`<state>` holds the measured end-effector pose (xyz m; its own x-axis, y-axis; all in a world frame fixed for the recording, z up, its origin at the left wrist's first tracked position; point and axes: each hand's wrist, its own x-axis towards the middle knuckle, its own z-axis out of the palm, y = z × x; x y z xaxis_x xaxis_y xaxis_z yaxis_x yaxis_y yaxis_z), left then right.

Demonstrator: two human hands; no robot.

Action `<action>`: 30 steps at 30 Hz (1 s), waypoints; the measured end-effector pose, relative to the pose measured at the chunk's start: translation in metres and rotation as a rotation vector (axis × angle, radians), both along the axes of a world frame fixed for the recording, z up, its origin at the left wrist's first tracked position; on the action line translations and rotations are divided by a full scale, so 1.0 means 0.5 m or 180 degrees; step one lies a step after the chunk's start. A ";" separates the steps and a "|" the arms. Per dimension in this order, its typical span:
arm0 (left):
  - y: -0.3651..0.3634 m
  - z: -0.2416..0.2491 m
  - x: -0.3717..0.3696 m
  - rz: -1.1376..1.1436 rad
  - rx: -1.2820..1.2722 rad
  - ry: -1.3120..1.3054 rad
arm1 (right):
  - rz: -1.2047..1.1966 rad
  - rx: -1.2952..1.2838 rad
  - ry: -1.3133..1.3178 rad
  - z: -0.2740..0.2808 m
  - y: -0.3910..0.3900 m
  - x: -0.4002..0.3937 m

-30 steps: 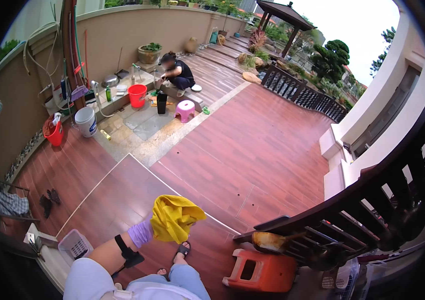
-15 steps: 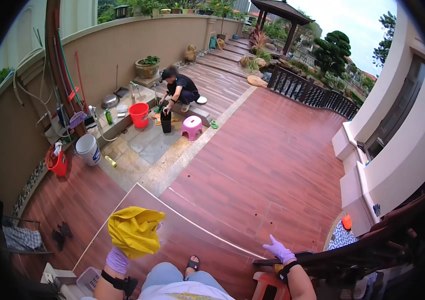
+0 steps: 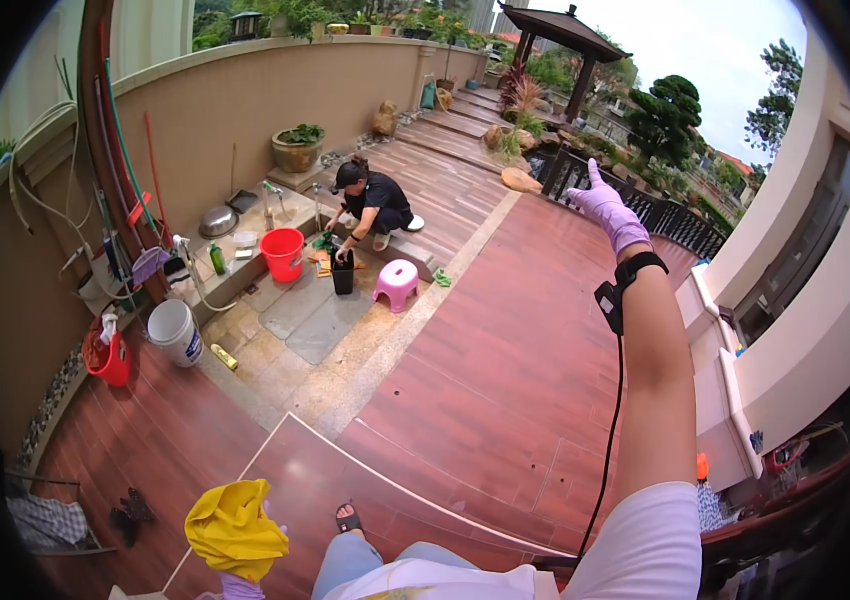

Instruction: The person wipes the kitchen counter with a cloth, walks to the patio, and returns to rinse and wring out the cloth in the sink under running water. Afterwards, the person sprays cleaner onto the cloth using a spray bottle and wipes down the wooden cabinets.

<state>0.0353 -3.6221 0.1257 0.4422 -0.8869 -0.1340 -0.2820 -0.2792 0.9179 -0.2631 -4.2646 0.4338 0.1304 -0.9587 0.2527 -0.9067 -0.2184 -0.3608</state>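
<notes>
A crumpled yellow cloth (image 3: 235,528) is bunched in my left hand (image 3: 242,586), low at the left of the view; the cloth hides most of the purple-gloved fingers. My right hand (image 3: 607,205), also in a purple glove, is raised at arm's length on the right with nothing in it. One of its digits sticks up and others stretch to the left. A black device (image 3: 611,303) is strapped to that wrist, with a cable hanging from it. Behind the raised hand, far off, runs a dark railing (image 3: 683,228).
A person (image 3: 373,205) squats on the left, both hands at a black bin (image 3: 343,275). Nearby stand a red bucket (image 3: 282,258), a pink stool (image 3: 398,285) and a white bucket (image 3: 173,328). A thin pale edge (image 3: 395,478) crosses before my sandalled foot (image 3: 347,518).
My right hand has risen from low at the right to high in the view, arm stretched forward. My left hand, still holding the yellow cloth, sits lower and farther left.
</notes>
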 end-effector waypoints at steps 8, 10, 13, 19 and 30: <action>-0.057 0.013 0.146 0.0404 -0.1146 0.2276 | -0.0048 0.0244 -0.0093 0.061 -0.064 0.190; -0.078 0.036 0.151 0.0432 -0.0418 0.0941 | -0.0023 0.0193 -0.0135 0.063 -0.092 0.218; -0.064 -0.028 0.168 0.0599 -0.0942 0.1750 | 0.0015 0.0306 0.0043 0.067 -0.143 0.257; -0.098 -0.006 0.162 0.0504 -0.1859 0.2722 | 0.0113 0.0180 0.0019 0.065 -0.230 0.291; -0.161 -0.001 0.154 0.1109 -0.1847 0.2971 | 0.0150 0.0128 0.0045 0.063 -0.344 0.312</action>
<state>0.1123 -3.7024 0.1254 0.6187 -0.7712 -0.1498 0.5841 0.3240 0.7442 -0.1073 -4.4367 0.4653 0.1788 -0.9608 0.2119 -0.9008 -0.2464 -0.3575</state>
